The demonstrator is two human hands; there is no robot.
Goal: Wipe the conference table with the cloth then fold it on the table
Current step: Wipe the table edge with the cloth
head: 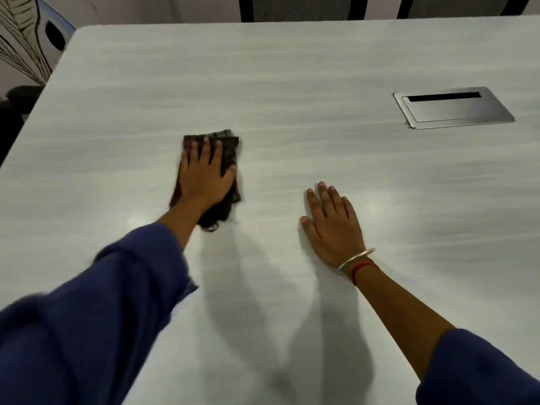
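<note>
- Cloth (pixel 226 149): dark, bunched in rough folds, lying on the table (pixel 292 77) left of centre, under the left hand (pixel 204 178).
- Left hand: palm down, fingers straight and slightly spread, pressing flat on the cloth. No curl, no pinch.
- Cloth shows past the fingertips at the far end and sticks out beneath the wrist at the near end. Its edges are blurred.
- Right hand (pixel 333 226): palm flat on bare table, fingers straight and close together, holding nothing. It lies near the cloth, to its right, not touching it.
- Right wrist: silver bangle (pixel 357 257), with a red thread (pixel 363 268) just behind it.
- Blue sleeves (pixel 102 302) on both arms. The left reaches almost to the wrist; the right ends well up the forearm.
- Table: pale grey, streaked grain, rounded far-left corner. Arm shadows fall toward the near edge.
- Metal hatch (pixel 453 108): set flush in the table at far right, well apart from both hands, with a dark slot along its far side.
- Beyond the far edge: dark chair backs (pixel 301 7).
</note>
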